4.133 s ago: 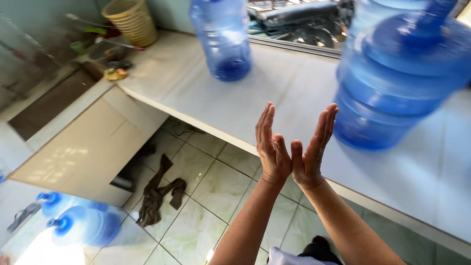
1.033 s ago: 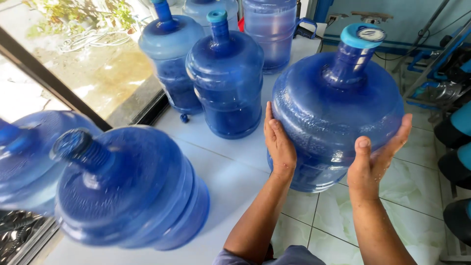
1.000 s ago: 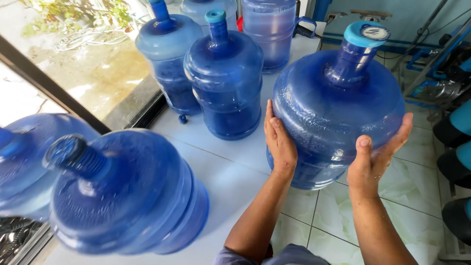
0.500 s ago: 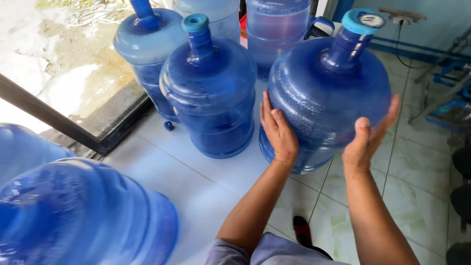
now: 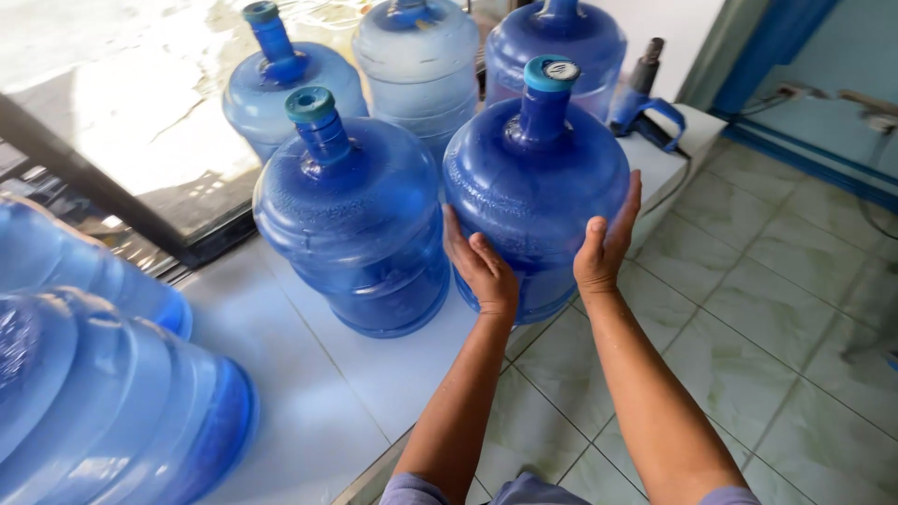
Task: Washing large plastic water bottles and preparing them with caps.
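Beside a green-tiled floor (image 5: 748,309), a white worktop (image 5: 309,393) carries several blue water jugs. At its front edge stands a capped blue jug (image 5: 535,187), just beside another jug (image 5: 355,224); the left hand (image 5: 482,271) and right hand (image 5: 606,245) press open palms against its lower sides.

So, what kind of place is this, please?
Probably a water refill shop: many big blue water jugs crowd a white tiled counter, and both hands, left hand and right hand, hold one capped jug.
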